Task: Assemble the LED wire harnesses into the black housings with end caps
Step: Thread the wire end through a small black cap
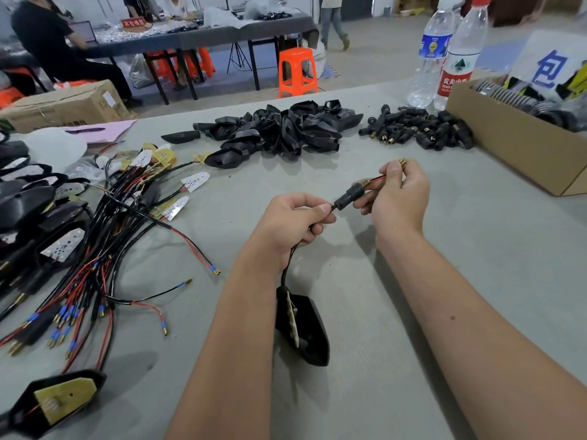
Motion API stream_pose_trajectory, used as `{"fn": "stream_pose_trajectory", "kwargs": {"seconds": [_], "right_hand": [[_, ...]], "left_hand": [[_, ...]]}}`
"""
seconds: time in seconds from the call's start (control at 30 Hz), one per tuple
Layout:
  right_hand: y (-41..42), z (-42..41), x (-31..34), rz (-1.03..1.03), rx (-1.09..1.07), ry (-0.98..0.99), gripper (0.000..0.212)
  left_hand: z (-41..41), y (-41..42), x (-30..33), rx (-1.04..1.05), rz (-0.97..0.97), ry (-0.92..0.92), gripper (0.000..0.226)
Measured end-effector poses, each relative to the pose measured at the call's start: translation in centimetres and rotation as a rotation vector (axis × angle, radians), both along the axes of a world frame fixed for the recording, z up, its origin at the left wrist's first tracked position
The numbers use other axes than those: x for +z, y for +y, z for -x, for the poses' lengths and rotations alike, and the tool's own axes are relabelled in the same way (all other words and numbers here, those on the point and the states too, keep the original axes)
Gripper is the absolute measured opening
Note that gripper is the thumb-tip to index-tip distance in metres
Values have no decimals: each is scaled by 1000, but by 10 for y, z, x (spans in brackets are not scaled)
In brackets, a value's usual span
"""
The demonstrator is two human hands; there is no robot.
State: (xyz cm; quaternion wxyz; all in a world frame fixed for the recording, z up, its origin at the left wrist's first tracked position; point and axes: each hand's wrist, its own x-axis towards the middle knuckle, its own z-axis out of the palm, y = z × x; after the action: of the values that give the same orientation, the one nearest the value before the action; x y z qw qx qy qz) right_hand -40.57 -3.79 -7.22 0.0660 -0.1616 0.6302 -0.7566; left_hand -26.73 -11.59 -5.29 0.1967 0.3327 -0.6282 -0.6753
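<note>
My left hand (pixel 293 222) pinches the black cable of a wire harness; below it hangs a black housing (pixel 303 328) with an LED board inside, just above the table. My right hand (pixel 398 198) grips the harness's red wire and its brass tip near a black end cap (pixel 349 195) threaded on the cable between both hands. A heap of empty black housings (pixel 279 131) lies at the back centre. Beside it, to the right, sits a pile of end caps (pixel 419 130). Loose harnesses with LED boards (pixel 104 246) spread on the left.
A cardboard box (pixel 514 147) with dark parts stands at the back right, two water bottles (pixel 444 55) behind it. A finished housing (pixel 54 404) lies at the near left. Beyond the grey table are an orange stool (pixel 297 71), another table and people.
</note>
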Motion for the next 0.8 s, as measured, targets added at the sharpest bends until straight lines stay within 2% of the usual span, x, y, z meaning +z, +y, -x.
{"fn": "stream_pose_trajectory", "kwargs": {"seconds": [0.33, 0.5, 0.57, 0.73, 0.8], "right_hand": [[-1, -1, -1, -72, -21, 11, 27], [-1, -1, 0, -14, -28, -34, 27], [-2, -1, -1, -12, -25, -44, 27], [-2, -1, 0, 5, 19, -62, 28], [-1, -1, 0, 10, 53, -61, 28]], "left_hand": [[5, 3, -4, -23, 27, -20, 9], [7, 2, -6, 68, -21, 17, 4], [7, 2, -5, 84, -39, 39, 10], [5, 3, -2, -24, -87, 74, 17], [5, 4, -1, -58, -44, 64, 15]]}}
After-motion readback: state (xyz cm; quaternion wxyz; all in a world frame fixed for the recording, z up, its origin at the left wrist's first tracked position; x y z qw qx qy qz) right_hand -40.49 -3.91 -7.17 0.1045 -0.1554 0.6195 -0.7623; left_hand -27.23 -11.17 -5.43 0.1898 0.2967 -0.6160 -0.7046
